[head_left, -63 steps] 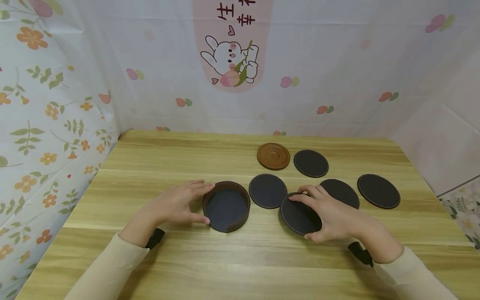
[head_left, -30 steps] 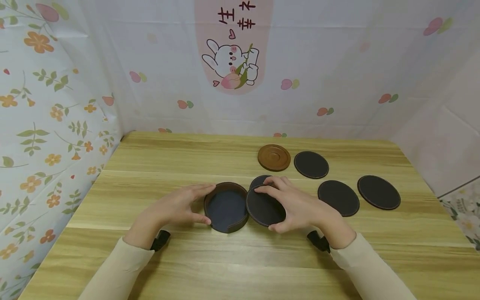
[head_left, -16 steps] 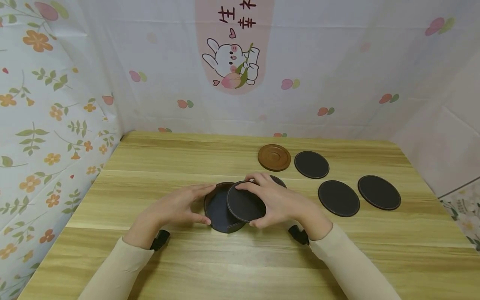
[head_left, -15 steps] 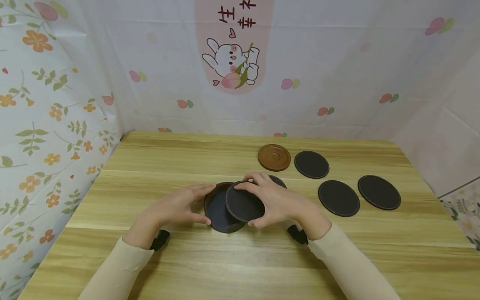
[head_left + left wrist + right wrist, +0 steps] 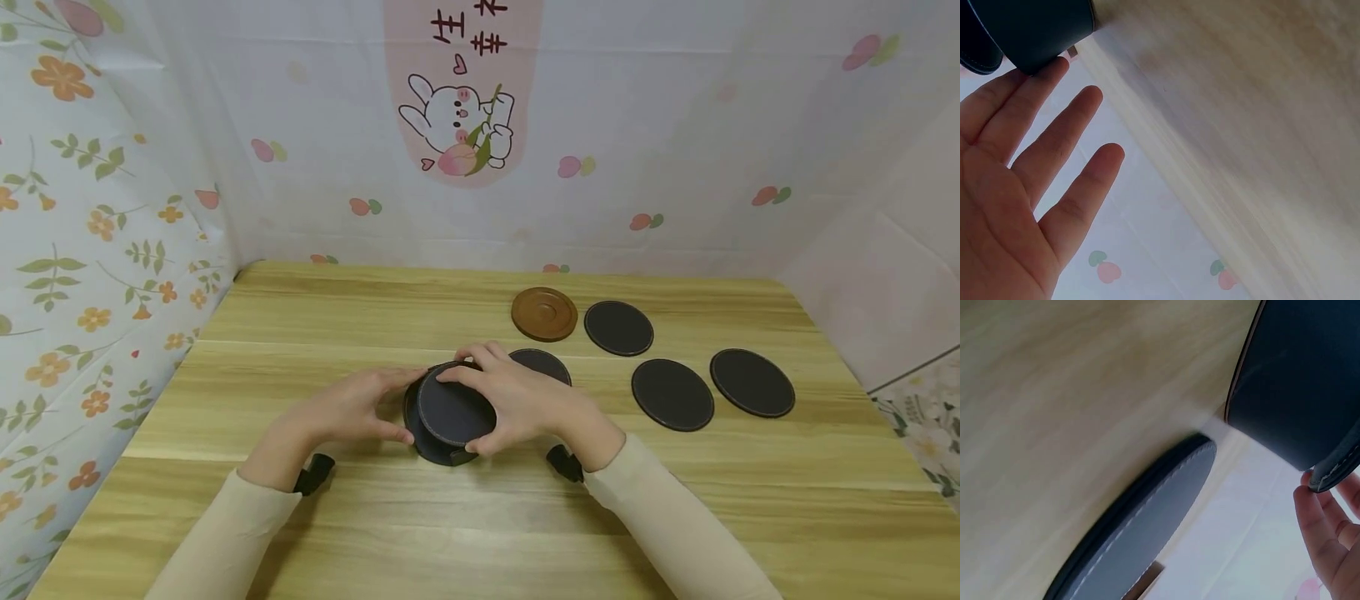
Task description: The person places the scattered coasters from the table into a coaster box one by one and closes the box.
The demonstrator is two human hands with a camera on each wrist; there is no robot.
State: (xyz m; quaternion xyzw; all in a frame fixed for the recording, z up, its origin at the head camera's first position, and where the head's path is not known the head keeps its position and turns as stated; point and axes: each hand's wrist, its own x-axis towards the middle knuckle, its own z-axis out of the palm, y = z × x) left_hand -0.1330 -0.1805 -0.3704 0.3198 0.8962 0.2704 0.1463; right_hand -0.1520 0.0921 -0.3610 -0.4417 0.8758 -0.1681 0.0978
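My right hand (image 5: 521, 404) grips a round black coaster (image 5: 453, 404) by its edges, thumb at the near side and fingers at the far side. The coaster is held tilted over a round black coaster holder (image 5: 431, 448) with a raised wall, covering most of its opening. My left hand (image 5: 348, 408) rests against the holder's left side, thumb and fingers spread. In the left wrist view its fingers are straight, with fingertips at the holder's wall (image 5: 1047, 31). The right wrist view shows the fingers (image 5: 1313, 515) at the coaster's stitched edge, beside the holder's wall (image 5: 1291, 381).
Another black coaster (image 5: 546, 364) lies on the wooden table (image 5: 480, 533), partly behind my right hand. Further black coasters (image 5: 618, 327) lie to the right, two of them (image 5: 672, 395) nearer the right side. A brown wooden disc (image 5: 544, 314) lies at the back. A patterned cloth (image 5: 315, 125) hangs behind.
My right hand has carried the coaster leftward from the right of the holder to over it. My left hand has stayed at the holder.
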